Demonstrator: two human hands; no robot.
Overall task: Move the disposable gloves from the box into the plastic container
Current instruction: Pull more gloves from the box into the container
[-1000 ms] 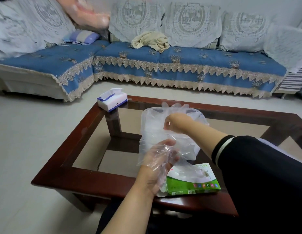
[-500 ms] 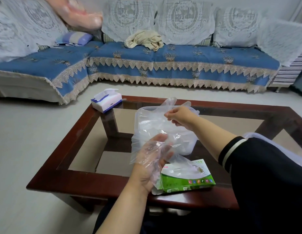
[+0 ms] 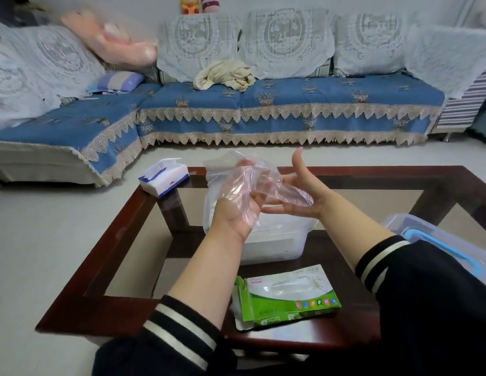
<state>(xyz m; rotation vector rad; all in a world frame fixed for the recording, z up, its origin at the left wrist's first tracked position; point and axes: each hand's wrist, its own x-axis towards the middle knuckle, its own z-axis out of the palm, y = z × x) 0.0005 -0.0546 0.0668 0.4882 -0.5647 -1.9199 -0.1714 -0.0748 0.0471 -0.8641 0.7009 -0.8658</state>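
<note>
Above the clear plastic container [image 3: 277,240] my left hand [image 3: 235,213] grips a crumpled bunch of thin transparent disposable gloves [image 3: 247,175], and the film drapes over its fingers. Beside it my right hand [image 3: 300,191] is spread palm up with straight fingers, and one end of the gloves lies across its palm. The green and white glove box [image 3: 290,297] lies on the near side of the table, its end flap open, with more clear gloves visible through its window.
A dark wooden coffee table [image 3: 106,267] with glass panels carries everything. A white and blue tissue pack [image 3: 164,176] sits at its far left corner. A clear lid with a blue handle [image 3: 437,245] lies at the right. A blue sofa [image 3: 263,109] stands behind.
Both hands rose from just above the box to over the container, carrying the gloves. My right hand let go of its pinch and spread flat. The view tilted up.
</note>
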